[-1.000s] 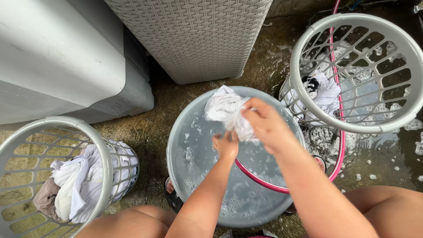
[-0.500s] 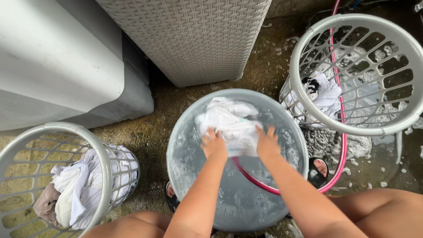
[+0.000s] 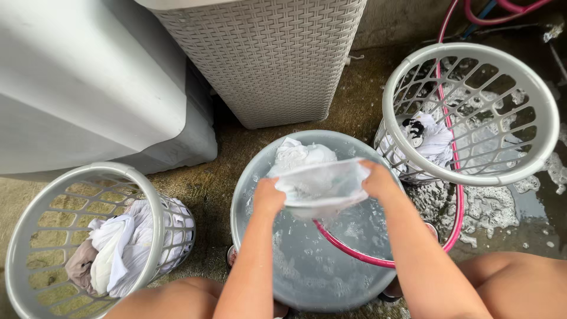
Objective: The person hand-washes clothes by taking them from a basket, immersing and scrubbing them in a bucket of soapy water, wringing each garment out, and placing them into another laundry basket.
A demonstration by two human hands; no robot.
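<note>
Both hands grip 1 wet white cloth (image 3: 319, 180) above a grey wash basin (image 3: 248, 177). Left hand (image 3: 269, 198) is closed on the cloth's left edge; right hand (image 3: 378, 179) is closed on its right edge, so the fabric is stretched flat between the 2 grips and raised clear of the water. More white fabric is bunched behind the stretched part, against the basin's far wall. Soapy water (image 3: 319, 266) with foam fills the basin. A pink hose (image 3: 354, 251) passes over the basin's right rim and dips into the water; it continues along the ground, beneath the basket on the right. That slatted white basket on the right (image 3: 528, 171) holds 1 white garment with dark marks (image 3: 422, 136). A second slatted basket on the left (image 3: 23, 227) holds crumpled white and beige laundry (image 3: 112, 248). Beyond the basin stands a woven-pattern grey hamper (image 3: 271, 59), and just beside it a smooth grey appliance body (image 3: 88, 82). Suds lie on the wet concrete floor (image 3: 201, 183) to the right.
</note>
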